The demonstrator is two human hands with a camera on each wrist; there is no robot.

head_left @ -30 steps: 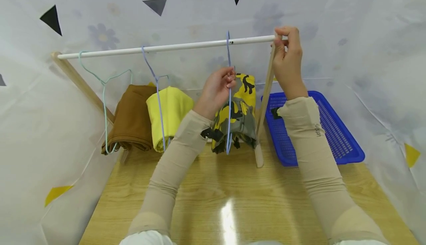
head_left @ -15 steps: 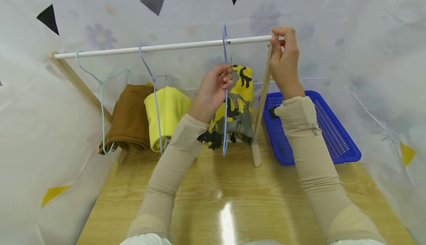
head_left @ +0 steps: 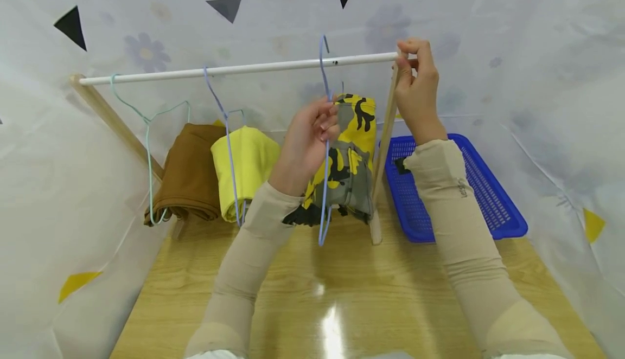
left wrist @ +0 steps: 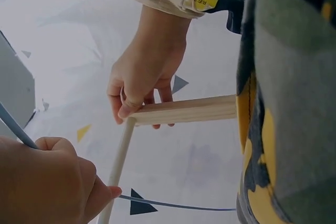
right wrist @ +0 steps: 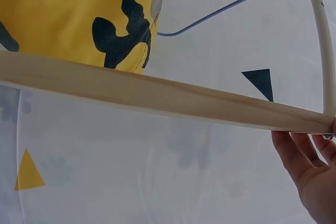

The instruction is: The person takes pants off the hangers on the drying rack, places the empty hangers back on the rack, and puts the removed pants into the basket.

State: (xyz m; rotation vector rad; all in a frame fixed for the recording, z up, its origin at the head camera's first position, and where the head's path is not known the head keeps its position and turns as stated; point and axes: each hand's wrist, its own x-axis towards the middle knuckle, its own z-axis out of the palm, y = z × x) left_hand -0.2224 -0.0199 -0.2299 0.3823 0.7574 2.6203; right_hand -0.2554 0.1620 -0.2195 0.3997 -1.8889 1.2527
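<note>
My left hand (head_left: 310, 139) grips a blue hanger (head_left: 324, 185) just below its hook, in the head view. Yellow, grey and black camouflage cloth (head_left: 354, 174), folded, hangs on that hanger. The hook stands at the white rail (head_left: 273, 66), its top raised above it; the hook's open tip shows behind the rail. With thumb and fingers my right hand (head_left: 420, 88) holds the rack's right top corner, where the rail meets the wooden leg (head_left: 387, 131). The same grip shows in the left wrist view, past the camouflage cloth (left wrist: 294, 103).
Left along the rail hang a brown folded garment (head_left: 192, 174) on a mint hanger (head_left: 150, 147) and a yellow one (head_left: 246, 169) on a lilac hanger (head_left: 230, 153). A blue basket (head_left: 488, 185) stands right of the rack on the wooden table (head_left: 293, 294).
My left hand has moved slightly left, and the hanger's hook has risen higher over the rail. The hanger has turned a little. My right hand keeps its grip on the corner.
</note>
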